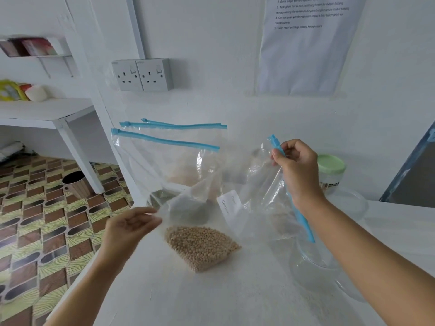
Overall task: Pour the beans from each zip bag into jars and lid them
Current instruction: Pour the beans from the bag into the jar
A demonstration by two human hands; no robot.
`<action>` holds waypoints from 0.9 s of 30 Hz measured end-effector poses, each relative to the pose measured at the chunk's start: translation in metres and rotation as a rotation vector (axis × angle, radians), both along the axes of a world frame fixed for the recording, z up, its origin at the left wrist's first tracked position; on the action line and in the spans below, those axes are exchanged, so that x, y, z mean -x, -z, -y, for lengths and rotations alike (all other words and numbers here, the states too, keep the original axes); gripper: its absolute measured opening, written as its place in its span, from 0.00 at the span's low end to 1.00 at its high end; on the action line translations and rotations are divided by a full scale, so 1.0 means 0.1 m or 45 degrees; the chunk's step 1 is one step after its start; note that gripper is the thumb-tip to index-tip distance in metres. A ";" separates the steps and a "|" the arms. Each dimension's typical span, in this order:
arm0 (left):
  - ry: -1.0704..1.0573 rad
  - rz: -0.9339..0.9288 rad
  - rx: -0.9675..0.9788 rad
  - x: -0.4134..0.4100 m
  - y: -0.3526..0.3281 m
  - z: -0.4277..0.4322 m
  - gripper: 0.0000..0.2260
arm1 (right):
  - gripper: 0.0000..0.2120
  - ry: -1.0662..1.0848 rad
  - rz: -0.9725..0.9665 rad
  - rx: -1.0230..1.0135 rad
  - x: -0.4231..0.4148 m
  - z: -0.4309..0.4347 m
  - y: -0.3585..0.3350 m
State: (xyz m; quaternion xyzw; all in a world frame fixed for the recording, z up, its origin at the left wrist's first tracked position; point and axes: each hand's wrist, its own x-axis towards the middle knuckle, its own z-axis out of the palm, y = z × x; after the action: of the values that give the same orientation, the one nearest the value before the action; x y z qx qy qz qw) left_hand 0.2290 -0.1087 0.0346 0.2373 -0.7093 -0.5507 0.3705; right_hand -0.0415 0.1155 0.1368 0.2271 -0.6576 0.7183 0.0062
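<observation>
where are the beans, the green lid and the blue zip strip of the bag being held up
beans (202, 247): head view, middle of the tan heap.
green lid (331, 163): head view, centre of its top face.
blue zip strip (304, 224): head view, lower stretch, near its free end.

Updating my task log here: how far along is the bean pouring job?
Done: nothing visibly; the clear jar looks empty. In hand: the right hand pinches the blue zip of the zip bag, left hand holding its edge, pale beans inside. Left: pour it, then the bags leaning against the wall, then lid the jars.
</observation>
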 end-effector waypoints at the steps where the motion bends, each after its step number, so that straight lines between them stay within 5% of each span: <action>1: -0.048 -0.025 -0.017 -0.03 -0.01 0.05 0.13 | 0.11 0.002 0.005 0.011 0.00 0.00 0.00; 6: 0.139 0.151 -0.033 -0.13 0.04 0.14 0.06 | 0.11 0.010 -0.004 0.041 -0.05 0.00 0.01; 19: 0.014 -0.396 -0.736 -0.01 0.15 0.02 0.24 | 0.10 -0.138 -0.044 -0.003 -0.10 0.03 -0.04; 27: -0.153 -0.413 -0.581 0.02 0.11 0.12 0.11 | 0.09 -0.203 -0.027 0.046 -0.18 -0.05 -0.13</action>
State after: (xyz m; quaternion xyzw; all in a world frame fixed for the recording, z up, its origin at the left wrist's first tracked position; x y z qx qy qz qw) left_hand 0.2269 -0.1210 0.0241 0.2650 -0.4832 -0.7039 0.4481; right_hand -0.0236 0.1206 0.1498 0.2860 -0.6243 0.7258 -0.0399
